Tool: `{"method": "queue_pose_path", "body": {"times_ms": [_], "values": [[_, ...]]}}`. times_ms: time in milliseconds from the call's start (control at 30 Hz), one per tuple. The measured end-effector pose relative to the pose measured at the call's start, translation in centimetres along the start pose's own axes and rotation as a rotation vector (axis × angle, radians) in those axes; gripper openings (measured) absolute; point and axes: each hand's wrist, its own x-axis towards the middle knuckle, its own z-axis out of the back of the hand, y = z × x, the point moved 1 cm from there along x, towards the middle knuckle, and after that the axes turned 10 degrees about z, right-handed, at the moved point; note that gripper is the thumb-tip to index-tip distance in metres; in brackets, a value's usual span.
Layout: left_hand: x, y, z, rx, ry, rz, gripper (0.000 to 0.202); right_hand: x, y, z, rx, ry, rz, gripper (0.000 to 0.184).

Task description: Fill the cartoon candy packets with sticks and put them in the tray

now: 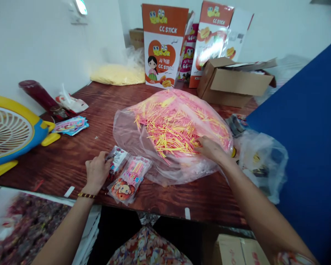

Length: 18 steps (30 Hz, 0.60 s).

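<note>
Pink-and-yellow sticks [169,138] are meeting the right hand [210,149], probably best gathered lightly against snapping, while the left hand [97,171] is resting curled at a packet [118,158] (both grips unclear).

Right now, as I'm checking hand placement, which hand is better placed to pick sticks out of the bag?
Probably the right hand: it is right at the pink and yellow sticks in the open clear bag. The left hand is farther off, at a printed packet.
</note>
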Motion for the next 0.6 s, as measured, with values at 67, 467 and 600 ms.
{"method": "queue_pose_path", "body": {"times_ms": [67, 467, 600], "values": [[0.0, 0.1, 0.2, 0.019, -0.015, -0.008, 0.033, 0.0, 0.6, 0.0, -0.024, 0.051, -0.011, 0.038], [0.5, 0.7, -0.2, -0.101, -0.038, 0.010, 0.028, 1.5, 3.2, -1.4, -0.225, -0.029, -0.064, 0.037], [0.3, 0.5, 0.2, -0.068, -0.008, 0.055, 0.030, 1.8, 2.4, -2.1, -0.087, -0.071, -0.112, 0.032]]}}
